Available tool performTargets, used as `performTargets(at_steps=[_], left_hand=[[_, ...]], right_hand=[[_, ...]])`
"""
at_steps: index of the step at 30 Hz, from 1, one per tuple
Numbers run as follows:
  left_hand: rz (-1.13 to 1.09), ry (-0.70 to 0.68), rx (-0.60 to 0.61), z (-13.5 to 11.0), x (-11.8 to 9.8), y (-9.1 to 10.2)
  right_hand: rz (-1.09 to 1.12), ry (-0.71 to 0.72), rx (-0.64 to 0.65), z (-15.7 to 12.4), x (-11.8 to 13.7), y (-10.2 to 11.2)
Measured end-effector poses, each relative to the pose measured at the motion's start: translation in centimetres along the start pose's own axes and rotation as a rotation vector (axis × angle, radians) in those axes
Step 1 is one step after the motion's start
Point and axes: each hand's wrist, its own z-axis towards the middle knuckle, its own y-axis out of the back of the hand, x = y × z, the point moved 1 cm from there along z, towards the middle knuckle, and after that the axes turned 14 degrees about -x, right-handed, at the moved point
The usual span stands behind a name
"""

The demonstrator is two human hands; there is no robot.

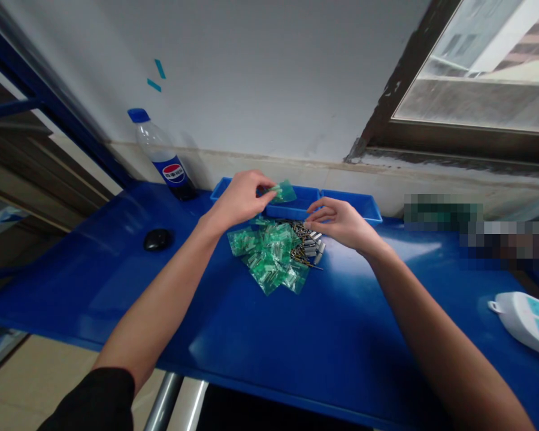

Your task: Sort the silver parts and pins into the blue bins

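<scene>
My left hand (248, 193) pinches a small green plastic bag (285, 191) over the blue trays at the back of the table. Below it lies a heap of green plastic bags (269, 251) with small pale pieces inside. Against the heap's right side is a loose pile of dark, thin screw-like rods (300, 254) and silvery cylinders (314, 246). Just above that pile hovers my right hand (336, 220), fingers bent and thumb near the fingertips. Whether anything small sits between them I cannot make out.
Blue trays (351, 203) stand along the wall behind the heap. A cola bottle (173, 170) and a black computer mouse (157, 239) are on the left of the blue table (260, 341). At the right edge lies a white power strip (521, 320).
</scene>
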Motion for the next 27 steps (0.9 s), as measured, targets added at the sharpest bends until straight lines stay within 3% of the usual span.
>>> performTargets(at_steps=[2, 5, 7, 9, 17, 21, 27], left_hand=[[0.115, -0.004, -0.062, 0.2, 1.3, 0.5], [0.281, 0.026, -0.101, 0.1, 3.1, 0.7], [0.33, 0.027, -0.076, -0.1, 3.8, 0.5], [0.332, 0.015, -0.035, -0.2, 4.2, 0.2], [0.1, -0.026, 0.128, 0.0, 1.8, 0.0], [-0.096, -0.064, 0.224, -0.4, -0.2, -0.4], [-0.287, 0.01, 0.281, -0.7, -1.5, -1.0]], right_hand=[[-0.1, 0.085, 0.015, -0.1, -0.6, -0.8], [-0.291, 0.329, 0.043, -0.4, -0.8, -2.2], [-0.363, 0.478, 0.102, -0.7, -0.8, -3.1], [-0.391, 0.532, 0.157, -1.0, -1.0, -3.7], [-0.392, 0.478, 0.124, -1.2, -1.3, -4.1], [-0.182, 0.34, 0.075, -1.0, -0.7, -4.0], [0.175, 0.106, -0.03, -0.2, -0.5, -2.5]])
